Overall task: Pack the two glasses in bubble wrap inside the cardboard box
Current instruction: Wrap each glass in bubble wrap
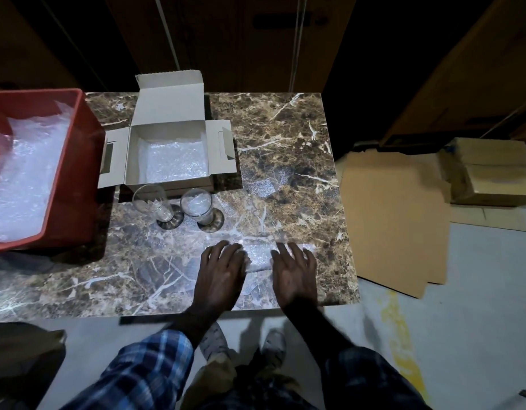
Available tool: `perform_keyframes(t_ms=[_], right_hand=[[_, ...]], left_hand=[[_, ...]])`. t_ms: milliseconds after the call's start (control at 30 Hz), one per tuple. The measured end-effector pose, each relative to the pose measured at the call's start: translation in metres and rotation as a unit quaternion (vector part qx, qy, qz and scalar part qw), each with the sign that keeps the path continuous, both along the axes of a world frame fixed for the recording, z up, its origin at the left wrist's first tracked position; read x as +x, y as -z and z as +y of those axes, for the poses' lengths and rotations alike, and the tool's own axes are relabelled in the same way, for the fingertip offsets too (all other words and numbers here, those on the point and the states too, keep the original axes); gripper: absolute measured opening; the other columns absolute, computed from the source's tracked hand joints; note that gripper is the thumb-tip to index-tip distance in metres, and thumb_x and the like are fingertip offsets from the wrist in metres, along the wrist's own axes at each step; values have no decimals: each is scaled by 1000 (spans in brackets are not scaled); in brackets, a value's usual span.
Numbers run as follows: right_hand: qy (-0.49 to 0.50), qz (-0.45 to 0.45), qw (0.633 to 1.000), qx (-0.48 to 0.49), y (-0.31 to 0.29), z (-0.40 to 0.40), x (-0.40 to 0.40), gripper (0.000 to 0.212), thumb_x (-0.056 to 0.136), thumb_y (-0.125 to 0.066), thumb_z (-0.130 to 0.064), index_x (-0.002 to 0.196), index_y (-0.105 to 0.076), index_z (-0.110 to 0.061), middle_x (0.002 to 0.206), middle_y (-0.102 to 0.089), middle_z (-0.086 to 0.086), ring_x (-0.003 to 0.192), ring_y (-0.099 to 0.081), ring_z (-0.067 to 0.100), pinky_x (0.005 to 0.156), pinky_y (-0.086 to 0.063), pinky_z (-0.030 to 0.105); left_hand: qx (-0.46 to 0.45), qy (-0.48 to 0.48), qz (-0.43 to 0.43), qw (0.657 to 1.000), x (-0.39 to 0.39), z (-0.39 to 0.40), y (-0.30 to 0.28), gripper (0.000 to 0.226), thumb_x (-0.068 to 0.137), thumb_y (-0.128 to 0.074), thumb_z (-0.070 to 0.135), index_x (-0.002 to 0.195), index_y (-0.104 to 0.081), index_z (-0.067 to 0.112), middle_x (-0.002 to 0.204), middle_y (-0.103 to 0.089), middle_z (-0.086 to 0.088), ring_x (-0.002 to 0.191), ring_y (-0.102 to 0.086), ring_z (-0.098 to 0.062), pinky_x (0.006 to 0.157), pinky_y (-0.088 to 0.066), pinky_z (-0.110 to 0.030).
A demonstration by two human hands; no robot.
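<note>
A packing room or storeroom – flat cardboard sheets and boxes lie on the bare floor, beside a marble table.

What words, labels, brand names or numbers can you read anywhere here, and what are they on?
None: no readable text in this view.
The cardboard box, red crate, two glasses and the stacked cartons on the floor show no print that can be made out.

sleeves: blue-white plaid | hands: bare | shoes: pale, patterned
</note>
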State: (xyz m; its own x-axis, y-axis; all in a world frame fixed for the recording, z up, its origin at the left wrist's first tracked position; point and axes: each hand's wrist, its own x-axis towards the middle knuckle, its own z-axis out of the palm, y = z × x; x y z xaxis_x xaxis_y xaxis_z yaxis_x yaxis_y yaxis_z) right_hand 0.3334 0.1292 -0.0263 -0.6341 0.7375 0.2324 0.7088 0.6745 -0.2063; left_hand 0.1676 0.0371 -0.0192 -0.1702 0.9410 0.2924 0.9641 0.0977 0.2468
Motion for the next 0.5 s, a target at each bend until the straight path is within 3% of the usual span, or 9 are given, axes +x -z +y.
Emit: perform_keyframes(t_ms=[100, 200, 267, 433, 500], right_hand=[[-28, 38, 999, -22, -4, 2, 6, 33, 91, -56, -20, 119, -68, -10, 134, -63, 9, 128, -52, 30, 111, -31, 50], [-111, 72, 990, -40, -3, 1, 15, 40, 80, -66, -28, 115, -70, -8, 140, -58, 11, 134, -49, 31, 116, -24, 52], [-134, 54, 989, -37, 0, 0, 19, 42, 73, -70, -24, 112, -71, -8, 140, -59, 11, 132, -50, 32, 115, -27, 52], [-112, 69, 991, 3, 4, 6, 23, 17, 78, -70, -10, 95, -73, -7, 112, -71, 9, 101, -62, 30, 97, -40, 44], [-92, 86, 992, -19, 0, 12, 23, 4, 85, -66, -8, 87, -68, -11, 93, -69, 4, 83, -58, 25, 89, -40, 40]], left_hand=[[28, 58, -17, 998, -5, 2, -5, 30, 94, -65, 35, 109, -70, 9, 115, -66, -7, 111, -56, -31, 92, -40, -43], [13, 116, -36, 992, -13, -2, -6, 46, 86, -73, 49, 111, -70, 10, 114, -65, -5, 109, -55, -26, 90, -41, -42], [-14, 141, -30, 990, -19, -7, -1, 44, 86, -72, 46, 114, -69, 11, 116, -64, -5, 109, -55, -26, 91, -40, -41], [-15, 153, -29, 988, -25, -7, 6, 19, 95, -59, 24, 103, -69, 10, 106, -68, -4, 97, -60, -26, 82, -45, -39], [-26, 138, -59, 988, -27, -4, 1, 25, 100, -49, 26, 94, -68, 11, 93, -67, -3, 85, -60, -27, 75, -44, -39]])
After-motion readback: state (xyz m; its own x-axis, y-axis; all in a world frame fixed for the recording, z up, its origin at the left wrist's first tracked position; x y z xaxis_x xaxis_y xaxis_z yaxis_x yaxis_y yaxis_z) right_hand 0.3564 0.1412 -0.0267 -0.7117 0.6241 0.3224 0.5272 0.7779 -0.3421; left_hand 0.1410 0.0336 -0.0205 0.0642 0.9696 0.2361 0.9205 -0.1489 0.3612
